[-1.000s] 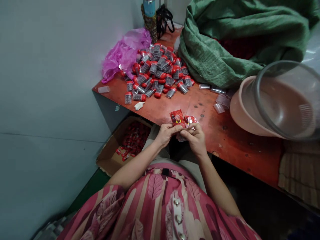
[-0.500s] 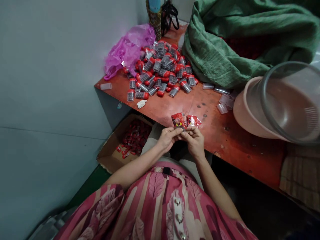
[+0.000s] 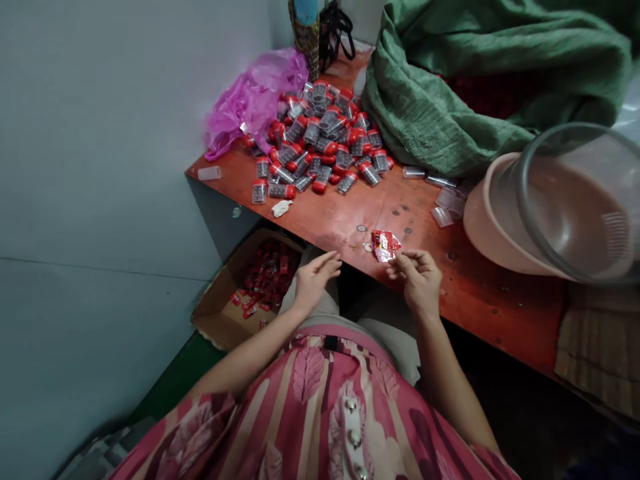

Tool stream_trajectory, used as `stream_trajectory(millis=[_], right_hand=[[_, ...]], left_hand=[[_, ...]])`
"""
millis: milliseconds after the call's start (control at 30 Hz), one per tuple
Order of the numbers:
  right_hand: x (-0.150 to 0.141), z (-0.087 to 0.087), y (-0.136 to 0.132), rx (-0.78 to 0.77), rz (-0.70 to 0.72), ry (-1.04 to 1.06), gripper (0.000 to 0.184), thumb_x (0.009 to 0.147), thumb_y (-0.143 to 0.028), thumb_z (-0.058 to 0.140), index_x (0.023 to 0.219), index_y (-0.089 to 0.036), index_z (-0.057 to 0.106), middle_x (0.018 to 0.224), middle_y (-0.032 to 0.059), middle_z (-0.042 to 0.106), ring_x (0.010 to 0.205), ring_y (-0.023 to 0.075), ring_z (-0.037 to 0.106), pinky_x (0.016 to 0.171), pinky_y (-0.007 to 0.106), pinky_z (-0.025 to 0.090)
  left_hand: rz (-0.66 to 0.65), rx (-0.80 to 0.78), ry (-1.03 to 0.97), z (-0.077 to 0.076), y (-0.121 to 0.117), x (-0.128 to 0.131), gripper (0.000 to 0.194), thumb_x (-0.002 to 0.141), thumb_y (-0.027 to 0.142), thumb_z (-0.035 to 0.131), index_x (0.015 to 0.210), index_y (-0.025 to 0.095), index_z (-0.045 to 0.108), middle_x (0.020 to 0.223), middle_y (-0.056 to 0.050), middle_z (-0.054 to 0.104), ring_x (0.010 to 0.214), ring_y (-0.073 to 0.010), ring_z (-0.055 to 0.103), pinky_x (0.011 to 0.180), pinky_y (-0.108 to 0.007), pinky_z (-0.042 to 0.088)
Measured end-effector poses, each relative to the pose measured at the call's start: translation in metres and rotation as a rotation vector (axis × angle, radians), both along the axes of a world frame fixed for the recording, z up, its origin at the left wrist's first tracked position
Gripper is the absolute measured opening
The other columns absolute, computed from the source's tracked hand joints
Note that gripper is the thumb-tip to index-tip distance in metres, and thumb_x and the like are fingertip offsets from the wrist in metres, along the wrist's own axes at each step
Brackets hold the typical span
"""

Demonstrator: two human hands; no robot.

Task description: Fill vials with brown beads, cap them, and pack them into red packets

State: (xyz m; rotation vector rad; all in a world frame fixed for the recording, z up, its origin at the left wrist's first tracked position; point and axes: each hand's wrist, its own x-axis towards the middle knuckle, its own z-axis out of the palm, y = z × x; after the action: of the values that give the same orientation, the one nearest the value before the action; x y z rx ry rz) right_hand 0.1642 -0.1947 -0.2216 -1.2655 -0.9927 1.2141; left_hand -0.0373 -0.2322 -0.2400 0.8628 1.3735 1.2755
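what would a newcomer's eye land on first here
Probably the heap of red-capped clear tubes on the far part of the red table, with a bright pink plastic bag on its left. Next might come the big green sack to the right of the heap. Nearer, at the table's front edge, a shiny red packet lies right by the fingers of the right hand.

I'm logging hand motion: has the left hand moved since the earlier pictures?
Yes, to the left: the left hand is now nearer the cardboard box.
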Motion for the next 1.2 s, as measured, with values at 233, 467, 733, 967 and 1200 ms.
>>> stream_trajectory(millis=[233,467,733,967,1200], right_hand=[[0.015,0.000,-0.007,-0.007,-0.065,-0.050,0.018,0.074,-0.030,0.065,0.082,-0.017,0.055,0.065,-0.0012,0.065,0.048,0.0088,0.060,0.045,0.019,0.048],[0.020,-0.003,0.004,0.036,-0.097,-0.172,0.019,0.075,-0.033,0.064,0.084,-0.018,0.057,0.075,0.0007,0.065,0.062,0.0110,0.062,0.058,0.024,0.052],[-0.008,0.006,0.042,0.043,0.084,-0.134,0.040,0.068,-0.033,0.069,0.102,-0.020,0.053,0.070,-0.0038,0.061,0.061,0.0107,0.058,0.056,0.024,0.049],[-0.058,0.020,0.067,-0.065,0.493,-0.113,0.040,0.062,-0.031,0.073,0.095,-0.018,0.055,0.058,-0.0055,0.058,0.049,0.0095,0.054,0.048,0.021,0.042],[-0.157,0.026,0.118,0.452,0.656,-0.875,0.019,0.082,-0.034,0.052,0.086,-0.019,0.063,0.077,0.0038,0.067,0.070,0.0162,0.061,0.066,0.027,0.043]], left_hand=[[-0.421,0.453,1.198,-0.002,0.072,0.060,0.044,0.083,0.041,0.050,0.122,0.020,0.053,0.135,-0.012,0.046,0.131,-0.0288,0.033,0.108,-0.049,0.023],[-0.366,0.496,1.219,-0.023,0.081,0.066,0.029,0.088,0.035,0.043,0.105,0.024,0.063,0.125,-0.006,0.056,0.126,-0.0252,0.040,0.107,-0.050,0.025],[-0.219,0.475,0.674,0.000,0.065,0.049,0.029,0.082,0.032,0.054,0.109,0.024,0.062,0.126,-0.007,0.056,0.124,-0.0234,0.043,0.105,-0.044,0.030],[-0.107,-0.062,-0.305,0.003,0.048,-0.001,0.032,0.066,0.044,0.068,0.068,0.012,0.066,0.066,-0.004,0.065,0.064,-0.0158,0.062,0.069,-0.032,0.052],[0.209,-0.168,-0.425,0.002,0.026,-0.050,0.032,0.050,0.037,0.079,0.053,0.009,0.063,0.057,-0.005,0.063,0.054,-0.0126,0.060,0.059,-0.029,0.051]])
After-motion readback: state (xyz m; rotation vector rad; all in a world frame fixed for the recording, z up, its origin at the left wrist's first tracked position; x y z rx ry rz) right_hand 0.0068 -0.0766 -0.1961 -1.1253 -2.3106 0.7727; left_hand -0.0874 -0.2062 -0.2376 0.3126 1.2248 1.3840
